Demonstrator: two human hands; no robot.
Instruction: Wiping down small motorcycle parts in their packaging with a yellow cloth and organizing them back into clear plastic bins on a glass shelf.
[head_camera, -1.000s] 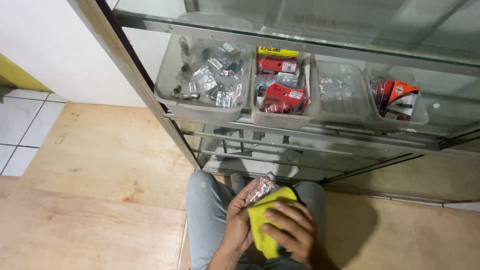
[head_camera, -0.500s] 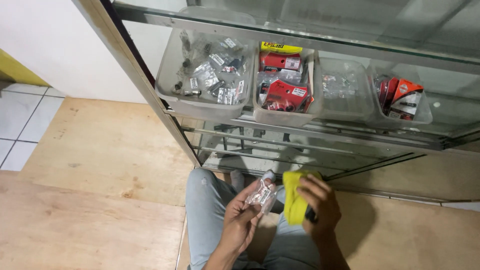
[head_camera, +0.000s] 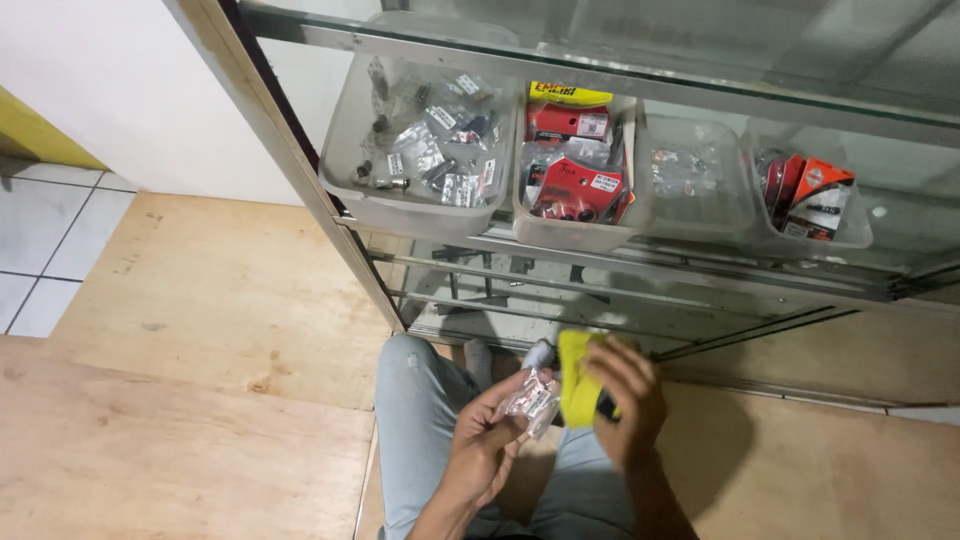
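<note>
My left hand (head_camera: 487, 437) holds a small clear plastic packet (head_camera: 530, 397) with metal parts inside, pinched at chest height above my lap. Right beside it my right hand (head_camera: 622, 395) grips a folded yellow cloth (head_camera: 575, 375), which almost touches the packet. Both hands hover over my knees in light jeans (head_camera: 415, 420), just in front of a glass shelf unit.
On the glass shelf (head_camera: 600, 250) stand clear bins: the left bin (head_camera: 420, 210) with several clear packets of metal parts, the middle bin (head_camera: 570, 232) with red packs, a nearly empty bin (head_camera: 700, 215), a right bin (head_camera: 810, 235) with red boxes. Wooden floor (head_camera: 200, 330) lies left.
The yellow cloth, wrapped around the packet a second ago, has come off to the right in my right hand. The packet now shows bare in my left hand.
</note>
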